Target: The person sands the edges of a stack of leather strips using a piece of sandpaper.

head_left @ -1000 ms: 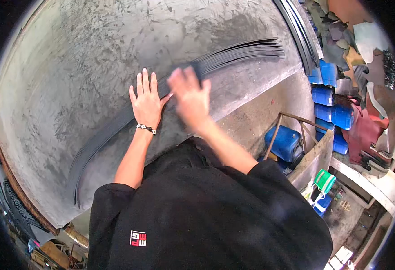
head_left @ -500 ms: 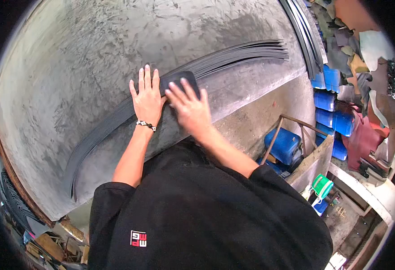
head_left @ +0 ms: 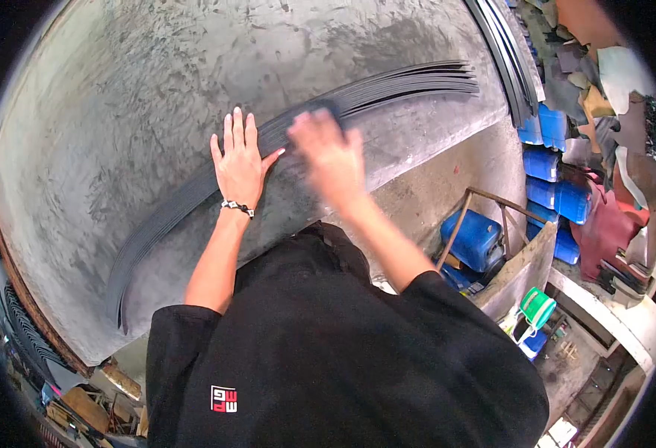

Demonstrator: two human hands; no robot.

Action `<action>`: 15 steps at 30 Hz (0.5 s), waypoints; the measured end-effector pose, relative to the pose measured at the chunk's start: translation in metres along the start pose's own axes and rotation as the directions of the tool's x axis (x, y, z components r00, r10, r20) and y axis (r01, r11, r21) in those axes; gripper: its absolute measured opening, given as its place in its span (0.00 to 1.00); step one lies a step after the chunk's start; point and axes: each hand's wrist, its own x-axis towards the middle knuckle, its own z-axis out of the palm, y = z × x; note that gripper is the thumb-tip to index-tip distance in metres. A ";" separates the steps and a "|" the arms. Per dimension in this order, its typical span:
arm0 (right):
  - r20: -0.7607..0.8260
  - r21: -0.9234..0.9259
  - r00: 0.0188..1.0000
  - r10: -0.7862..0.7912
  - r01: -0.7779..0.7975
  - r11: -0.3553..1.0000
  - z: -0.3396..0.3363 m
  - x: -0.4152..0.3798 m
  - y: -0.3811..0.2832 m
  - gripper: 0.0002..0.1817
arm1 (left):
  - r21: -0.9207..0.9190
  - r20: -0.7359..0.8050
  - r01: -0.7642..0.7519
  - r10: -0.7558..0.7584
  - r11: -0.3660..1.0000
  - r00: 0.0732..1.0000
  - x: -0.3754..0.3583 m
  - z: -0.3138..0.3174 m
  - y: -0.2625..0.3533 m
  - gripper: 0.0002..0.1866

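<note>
A long bundle of thin dark strips lies on the grey table, its strips fanned apart at the right end. My left hand rests flat on the bundle's middle with fingers spread. Just to its right, my right hand is blurred by motion, its fingers over a dark flat pad on the strips. Whether those fingers grip the pad or only press on it cannot be made out.
More dark strips lie along the table's right edge. Beyond are blue containers and scraps of sheet material. A blue drum in a metal frame and a green bucket stand lower right.
My right hand and the dark pad have moved to the right and slightly up along the strips. My left hand has shifted slightly left and remains on the bundle.
</note>
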 end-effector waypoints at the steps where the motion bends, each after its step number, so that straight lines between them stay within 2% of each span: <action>1: -0.035 -0.165 0.998 0.052 -0.057 0.985 -0.013 0.007 0.043 0.30 | -0.043 -0.023 0.011 -0.012 0.999 1.000 0.000 0.001 0.001 0.49; 2: -0.090 -0.181 0.985 0.147 -0.161 0.970 -0.016 0.012 0.093 0.29 | -0.090 -0.041 0.026 -0.030 0.996 0.999 -0.003 0.002 0.004 0.49; 3: -0.090 -0.179 0.945 0.315 -0.327 0.928 -0.026 0.019 0.131 0.26 | -0.067 -0.036 0.028 -0.031 0.997 0.999 -0.003 0.003 0.004 0.49; 4: -0.199 -0.238 0.914 0.353 -0.394 0.888 -0.019 0.022 0.170 0.23 | -0.071 -0.040 0.031 -0.034 0.997 0.999 -0.003 0.003 0.006 0.50; 6: -0.236 -0.338 0.858 0.456 -0.513 0.789 -0.008 0.037 0.151 0.22 | -0.069 -0.049 0.031 -0.034 0.997 0.998 -0.004 0.002 0.005 0.50; 7: -0.177 -0.359 0.890 0.420 -0.456 0.814 -0.002 0.037 0.112 0.24 | -0.074 -0.044 0.029 -0.033 0.997 0.999 -0.005 0.003 0.005 0.50; 8: -0.091 -0.332 0.946 0.311 -0.323 0.886 0.003 0.030 0.053 0.25 | -0.079 -0.046 0.030 -0.034 0.996 0.998 -0.003 0.004 0.004 0.50; 10: 0.059 -0.130 0.992 0.115 -0.106 0.986 0.011 0.005 -0.041 0.29 | -0.029 -0.010 0.021 -0.021 0.999 1.000 -0.009 0.003 0.004 0.50; 12: 0.055 -0.091 0.998 0.017 -0.012 0.996 0.009 -0.002 -0.022 0.32 | 0.084 0.037 -0.019 0.016 0.996 0.999 -0.005 0.001 0.002 0.49; 13: 0.053 -0.070 0.998 -0.039 0.043 0.997 0.004 -0.007 -0.005 0.33 | -0.102 -0.051 0.026 -0.031 0.994 0.998 -0.004 0.007 0.004 0.49; 14: 0.064 -0.199 0.998 0.018 -0.004 0.980 -0.021 0.004 0.030 0.36 | -0.096 -0.056 0.024 -0.030 0.995 0.998 -0.003 0.007 0.004 0.49; 15: -0.098 -0.193 0.988 0.117 -0.135 0.972 -0.012 0.009 0.085 0.32 | -0.090 -0.054 0.025 -0.030 0.996 0.998 -0.003 0.005 0.004 0.49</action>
